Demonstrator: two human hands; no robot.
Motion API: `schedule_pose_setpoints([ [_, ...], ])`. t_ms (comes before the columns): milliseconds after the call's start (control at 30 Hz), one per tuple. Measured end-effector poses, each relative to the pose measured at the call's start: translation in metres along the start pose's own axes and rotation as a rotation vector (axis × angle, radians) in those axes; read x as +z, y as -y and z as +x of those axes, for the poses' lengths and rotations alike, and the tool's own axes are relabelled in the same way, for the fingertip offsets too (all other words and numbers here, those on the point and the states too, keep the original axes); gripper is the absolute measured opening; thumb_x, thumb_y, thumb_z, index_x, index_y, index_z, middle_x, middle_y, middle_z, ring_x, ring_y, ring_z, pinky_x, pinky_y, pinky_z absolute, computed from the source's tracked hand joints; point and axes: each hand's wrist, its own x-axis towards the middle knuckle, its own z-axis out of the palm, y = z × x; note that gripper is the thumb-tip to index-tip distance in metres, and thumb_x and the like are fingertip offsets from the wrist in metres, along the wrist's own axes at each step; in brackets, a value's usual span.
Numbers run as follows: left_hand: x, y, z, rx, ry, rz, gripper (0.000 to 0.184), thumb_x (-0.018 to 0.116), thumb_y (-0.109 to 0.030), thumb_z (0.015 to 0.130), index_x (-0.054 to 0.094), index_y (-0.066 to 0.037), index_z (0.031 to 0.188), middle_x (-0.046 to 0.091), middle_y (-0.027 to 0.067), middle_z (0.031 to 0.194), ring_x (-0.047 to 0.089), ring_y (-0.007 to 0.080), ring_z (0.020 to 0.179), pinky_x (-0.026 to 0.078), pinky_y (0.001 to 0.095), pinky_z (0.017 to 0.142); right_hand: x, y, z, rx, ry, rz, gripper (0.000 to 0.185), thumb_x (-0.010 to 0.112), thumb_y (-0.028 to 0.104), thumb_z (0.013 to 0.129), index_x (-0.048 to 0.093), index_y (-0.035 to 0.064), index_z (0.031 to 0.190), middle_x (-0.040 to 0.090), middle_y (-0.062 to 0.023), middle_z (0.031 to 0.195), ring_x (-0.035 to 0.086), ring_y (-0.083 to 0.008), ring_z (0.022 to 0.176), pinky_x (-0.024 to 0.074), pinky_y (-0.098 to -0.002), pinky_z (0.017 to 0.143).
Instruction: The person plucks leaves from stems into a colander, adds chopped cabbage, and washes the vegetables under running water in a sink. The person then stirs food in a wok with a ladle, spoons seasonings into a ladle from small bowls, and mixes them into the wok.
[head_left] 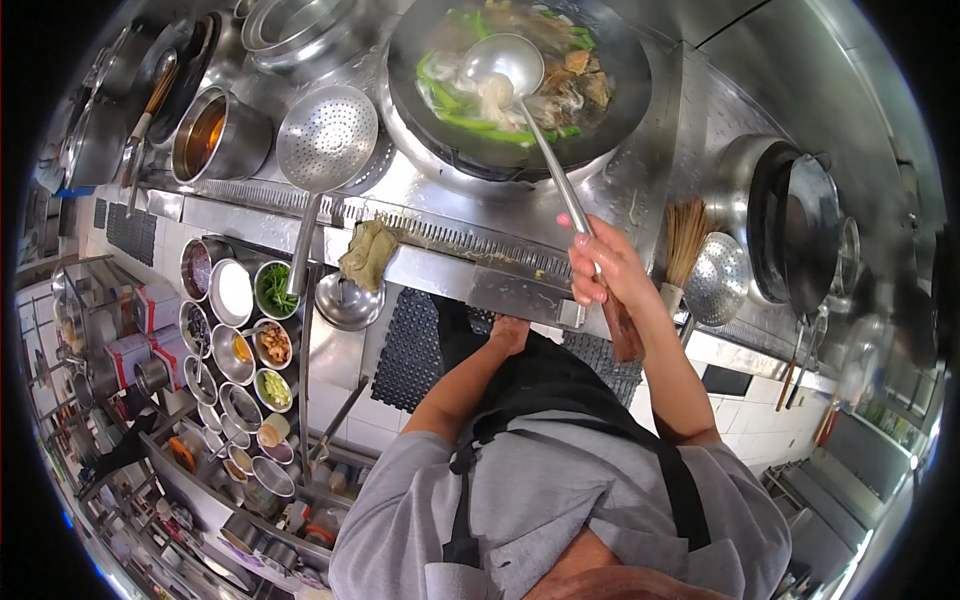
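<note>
My right hand (612,265) is closed around the long handle of a metal ladle (560,175), whose wooden end sticks out below my fist. The ladle's bowl rests in a large dark wok (632,70), among steaming broth, green vegetables (455,108) and brown chunks (592,80). A pale lump shows at the bowl's edge. Low by the stove's front edge is my left hand (511,334), near my apron; its fingers cannot be made out. Left of it, a folded greenish cloth (368,254) lies on the stove edge.
A perforated strainer (328,138) and a metal pot of amber liquid (208,135) stand left of the wok. Several bowls of ingredients, including chopped greens (276,290), fill the left side. A bamboo brush (684,240) and another strainer (719,280) stand to the right.
</note>
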Motion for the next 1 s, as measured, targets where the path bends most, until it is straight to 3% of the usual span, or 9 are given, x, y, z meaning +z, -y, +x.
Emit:
schedule_pose_setpoints([
  [233, -0.014, -0.004, -0.012, 0.027, -0.033, -0.033, 0.073, 0.055, -0.012, 0.086, 0.035, -0.004, 0.156, 0.030, 0.0249, 0.163, 0.026, 0.0434, 0.151, 0.019, 0.0544, 0.124, -0.019, 0.020, 0.027, 0.032, 0.303, 0.493, 0.040, 0.045, 0.025, 0.110, 0.048, 0.0013, 0.141, 0.042, 0.0084, 0.069, 0.037, 0.0013, 0.040, 0.0382, -0.0210, 0.042],
  [367, -0.001, 0.002, -0.004, 0.037, -0.023, -0.102, 0.074, 0.056, -0.012, 0.086, 0.034, -0.003, 0.156, 0.030, 0.0251, 0.162, 0.026, 0.0442, 0.151, 0.017, 0.0539, 0.125, -0.023, 0.026, 0.005, -0.007, 0.209, 0.386, 0.040, 0.044, 0.025, 0.110, 0.047, 0.0012, 0.142, 0.041, 0.0085, 0.069, 0.036, 0.0012, 0.039, 0.0364, -0.0208, 0.040],
  [467, -0.009, -0.002, -0.005, -0.007, 0.022, -0.044, 0.076, 0.056, -0.012, 0.089, 0.028, -0.007, 0.160, 0.025, 0.0193, 0.167, 0.025, 0.0382, 0.154, 0.023, 0.0553, 0.122, -0.031, 0.022, -0.020, -0.009, 0.115, 0.287, 0.040, 0.046, 0.024, 0.109, 0.047, 0.0009, 0.142, 0.041, 0.0056, 0.068, 0.037, -0.0020, 0.039, 0.0373, -0.0232, 0.039],
  [667, -0.010, -0.004, -0.001, -0.001, 0.021, 0.034, 0.076, 0.058, -0.013, 0.089, 0.029, -0.007, 0.160, 0.026, 0.0197, 0.166, 0.024, 0.0385, 0.154, 0.022, 0.0556, 0.123, -0.025, 0.009, -0.044, 0.037, -0.048, -0.097, 0.040, 0.048, 0.017, 0.107, 0.045, 0.0006, 0.143, 0.046, -0.0013, 0.070, 0.042, -0.0087, 0.039, 0.0413, -0.0290, 0.042],
  [767, -0.014, -0.002, -0.002, 0.035, 0.018, 0.045, 0.075, 0.053, -0.013, 0.088, 0.029, -0.005, 0.159, 0.023, 0.0250, 0.165, 0.020, 0.0453, 0.153, 0.014, 0.0559, 0.125, -0.020, 0.001, -0.038, 0.050, -0.013, -0.077, 0.040, 0.048, 0.015, 0.106, 0.045, -0.0001, 0.143, 0.048, -0.0022, 0.072, 0.043, -0.0089, 0.040, 0.0424, -0.0294, 0.042],
  [900, -0.018, -0.007, -0.009, 0.013, -0.030, 0.063, 0.074, 0.057, -0.013, 0.089, 0.031, -0.006, 0.159, 0.028, 0.0201, 0.165, 0.025, 0.0399, 0.153, 0.021, 0.0561, 0.123, -0.025, -0.009, -0.031, 0.054, 0.191, 0.453, 0.039, 0.048, 0.018, 0.107, 0.048, 0.0018, 0.143, 0.045, 0.0024, 0.070, 0.041, -0.0047, 0.040, 0.0423, -0.0265, 0.042],
  [1000, -0.015, -0.007, -0.007, 0.000, -0.017, 0.077, 0.074, 0.057, -0.013, 0.089, 0.032, -0.007, 0.158, 0.029, 0.0203, 0.165, 0.027, 0.0404, 0.152, 0.023, 0.0568, 0.122, -0.022, -0.010, -0.041, 0.009, 0.153, 0.421, 0.038, 0.047, 0.019, 0.108, 0.049, 0.0025, 0.143, 0.043, 0.0042, 0.070, 0.040, -0.0031, 0.040, 0.0416, -0.0252, 0.042],
])
